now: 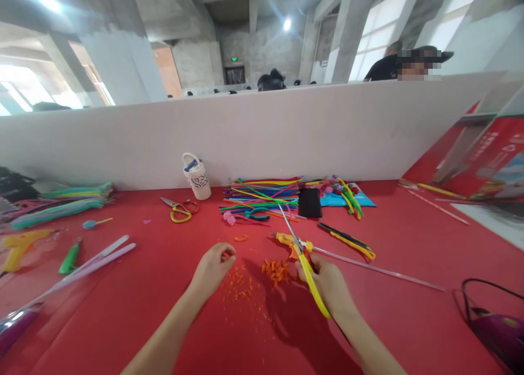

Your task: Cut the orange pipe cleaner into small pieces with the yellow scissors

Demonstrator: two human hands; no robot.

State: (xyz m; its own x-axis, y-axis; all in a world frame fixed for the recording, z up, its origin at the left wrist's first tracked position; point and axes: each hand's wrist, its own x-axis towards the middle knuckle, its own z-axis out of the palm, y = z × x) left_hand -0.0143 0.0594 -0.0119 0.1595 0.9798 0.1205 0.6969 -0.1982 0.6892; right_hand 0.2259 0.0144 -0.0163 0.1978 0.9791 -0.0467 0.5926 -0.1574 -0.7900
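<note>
My right hand [331, 287] grips a pair of scissors [313, 289] with yellow handles, its blades pointing up and away over the table. To the left of it, my left hand [216, 266] hovers with curled fingers pressed together; whatever lies between them is too small or hidden to make out. A heap of short orange fuzzy snippets [277, 272] lies between the hands. Finer orange bits [241, 289] are scattered beside my left hand. Just beyond it rests a small bent orange piece [241, 238]. A yellow glue gun [289, 240] lies behind the scissors.
Colourful pipe cleaners [262, 197] are piled before the white partition [254, 137], near a black flat object [310, 203]. A white tumbler [197, 179] stands by other scissors [180, 210]. A glue stick [380, 268] and a utility knife [347, 241] lie right; a green-handled tool [71, 257] lies left.
</note>
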